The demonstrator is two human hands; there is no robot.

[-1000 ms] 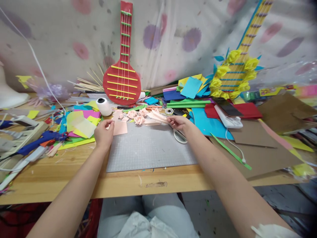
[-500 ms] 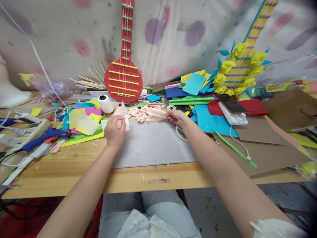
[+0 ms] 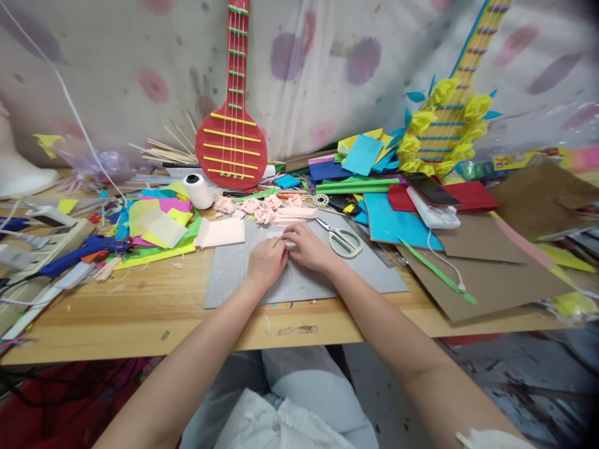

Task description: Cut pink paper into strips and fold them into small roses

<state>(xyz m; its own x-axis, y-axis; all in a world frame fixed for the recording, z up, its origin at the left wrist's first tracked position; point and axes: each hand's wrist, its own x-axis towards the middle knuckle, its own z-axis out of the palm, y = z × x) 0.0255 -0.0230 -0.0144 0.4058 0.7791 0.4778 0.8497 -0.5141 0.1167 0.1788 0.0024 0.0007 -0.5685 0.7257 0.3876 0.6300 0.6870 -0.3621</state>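
My left hand (image 3: pixel 268 262) and my right hand (image 3: pixel 306 246) meet over the grey cutting mat (image 3: pixel 234 274), fingers curled and touching. They are closed on a piece of pale pink paper (image 3: pixel 275 234), mostly hidden beneath the fingers. Just beyond them lie folded pale pink paper strips (image 3: pixel 294 214) and several pink paper flowers (image 3: pixel 264 215). A stack of pink paper sheets (image 3: pixel 221 232) rests left of my left hand, partly over the mat. Scissors (image 3: pixel 345 242) with pale handles lie right of my right hand, blades toward it.
A red paper lute (image 3: pixel 233 149) leans at the back beside a thread spool (image 3: pixel 198 191). Coloured scraps (image 3: pixel 159 224) and a blue glue gun (image 3: pixel 87 257) occupy the left. A phone (image 3: pixel 430 188), a white power bank (image 3: pixel 433 212) and brown cardboard (image 3: pixel 491 274) lie right.
My hands have come together over the mat from either side. The right hand has left the pink strips, and the scissors now show fully. The upright pink piece at my left hand is no longer raised.
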